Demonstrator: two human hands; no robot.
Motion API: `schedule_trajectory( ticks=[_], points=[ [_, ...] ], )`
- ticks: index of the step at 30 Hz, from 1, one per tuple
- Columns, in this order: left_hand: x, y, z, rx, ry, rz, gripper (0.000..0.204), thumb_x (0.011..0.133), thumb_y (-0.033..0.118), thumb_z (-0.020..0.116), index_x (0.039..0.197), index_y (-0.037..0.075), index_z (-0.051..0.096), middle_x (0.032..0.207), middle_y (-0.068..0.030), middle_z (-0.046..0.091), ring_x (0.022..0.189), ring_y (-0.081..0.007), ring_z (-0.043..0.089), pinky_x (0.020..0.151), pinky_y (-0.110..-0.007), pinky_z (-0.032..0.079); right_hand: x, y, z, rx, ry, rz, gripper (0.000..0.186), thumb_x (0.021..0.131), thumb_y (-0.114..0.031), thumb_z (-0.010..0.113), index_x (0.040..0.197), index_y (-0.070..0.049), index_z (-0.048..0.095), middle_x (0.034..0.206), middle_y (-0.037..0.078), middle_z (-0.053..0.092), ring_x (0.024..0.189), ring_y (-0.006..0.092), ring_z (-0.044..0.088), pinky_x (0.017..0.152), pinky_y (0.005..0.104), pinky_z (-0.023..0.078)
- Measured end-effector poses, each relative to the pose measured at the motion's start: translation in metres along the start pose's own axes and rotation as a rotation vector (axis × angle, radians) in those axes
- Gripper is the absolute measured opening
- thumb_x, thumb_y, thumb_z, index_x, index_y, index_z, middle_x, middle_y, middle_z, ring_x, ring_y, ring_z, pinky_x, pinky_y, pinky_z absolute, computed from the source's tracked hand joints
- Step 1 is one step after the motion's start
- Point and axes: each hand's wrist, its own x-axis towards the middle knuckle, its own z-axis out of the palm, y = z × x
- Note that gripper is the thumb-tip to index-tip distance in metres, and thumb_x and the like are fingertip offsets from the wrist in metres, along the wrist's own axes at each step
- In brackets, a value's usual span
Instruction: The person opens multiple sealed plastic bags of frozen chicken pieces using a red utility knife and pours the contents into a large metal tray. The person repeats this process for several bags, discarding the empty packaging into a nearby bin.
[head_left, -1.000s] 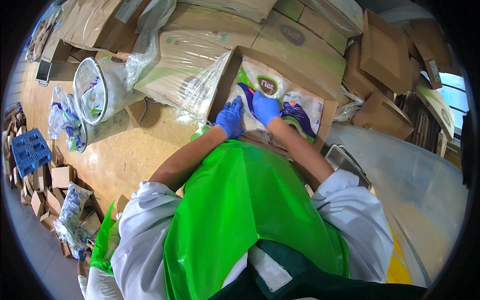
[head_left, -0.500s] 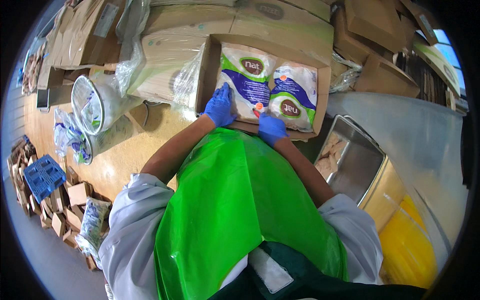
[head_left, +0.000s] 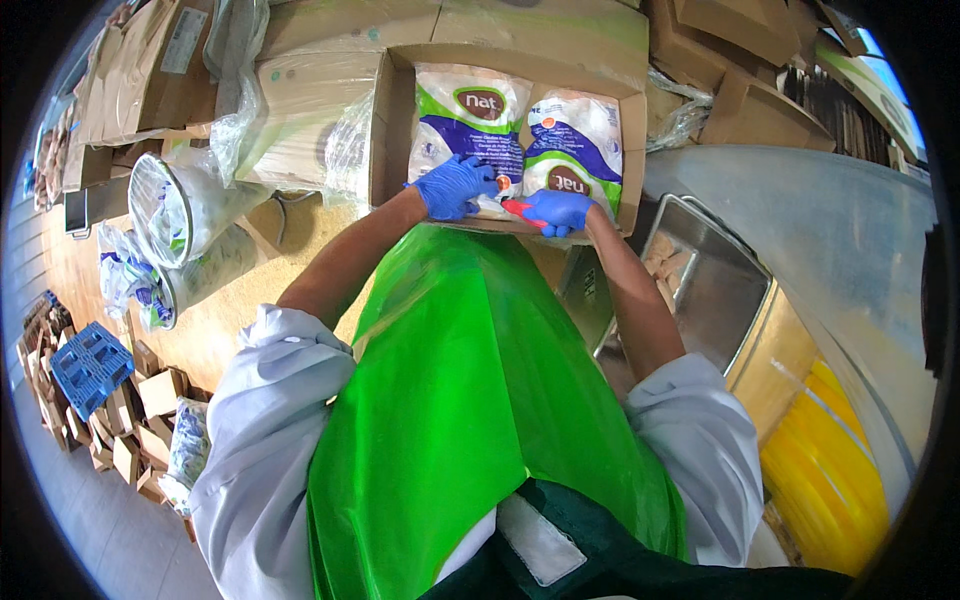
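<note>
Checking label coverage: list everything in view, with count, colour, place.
open carton: 1, brown, upper centre
printed bags: 2, white-green-purple, in open carton
red tool: 1, red, open carton's near side
wrapped cartons: several, brown, top
loose cartons: many, brown, upper right, lower left
metal tub: 1, grey, right, pale pieces inside
hooped bags: 2, clear, left
pallet: 1, blue, lower left
yellow object: 1, yellow, lower right
apron: 1, green, centre
sleeves: 2, white, beside apron
left hand: 1, blue-gloved, over left bag
right hand: 1, blue-gloved, holding red tool
</note>
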Motion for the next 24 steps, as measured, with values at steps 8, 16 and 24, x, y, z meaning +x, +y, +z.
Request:
schedule_trajectory(
  ticks=[8, 16, 24],
  points=[
    [0.007, -0.001, 0.016, -0.019, -0.004, -0.044, 0.047, 0.073, 0.030, 0.064, 0.113, 0.008, 0.056, 0.112, -0.0175, 0.050, 0.106, -0.0365, 0.048, 0.092, -0.050, 0.037, -0.010, 0.021, -0.010, 0.639, -0.348, 0.111, 0.024, 0.094, -0.030, 0.047, 0.084, -0.009, 0.052, 0.055, -0.004, 0.038, 0.041, 0.0032, 0.031, 0.031, 0.0172, 0.021],
    [0.017, -0.003, 0.014, 0.091, 0.036, 0.031, 0.034, 0.072, 0.024, 0.061, 0.097, 0.001, 0.059, 0.108, -0.0185, 0.053, 0.102, -0.0372, 0.048, 0.088, -0.048, 0.039, -0.029, 0.034, -0.008, 0.011, 0.235, -0.189, 0.023, 0.089, -0.028, 0.049, 0.092, -0.007, 0.056, 0.071, 0.008, 0.058, 0.054, 0.0200, 0.053, 0.048, 0.0311, 0.041],
    [0.017, 0.000, 0.009, -0.153, -0.176, -0.423, 0.017, 0.073, 0.016, 0.061, 0.088, 0.010, 0.065, 0.093, -0.0121, 0.061, 0.085, -0.0305, 0.061, 0.071, -0.041, 0.049, -0.022, 0.027, 0.006, -0.537, 0.882, -0.384, 0.026, 0.079, -0.018, 0.055, 0.103, -0.008, 0.058, 0.092, 0.018, 0.063, 0.084, 0.0353, 0.063, 0.071, 0.0477, 0.046]
  ],
)
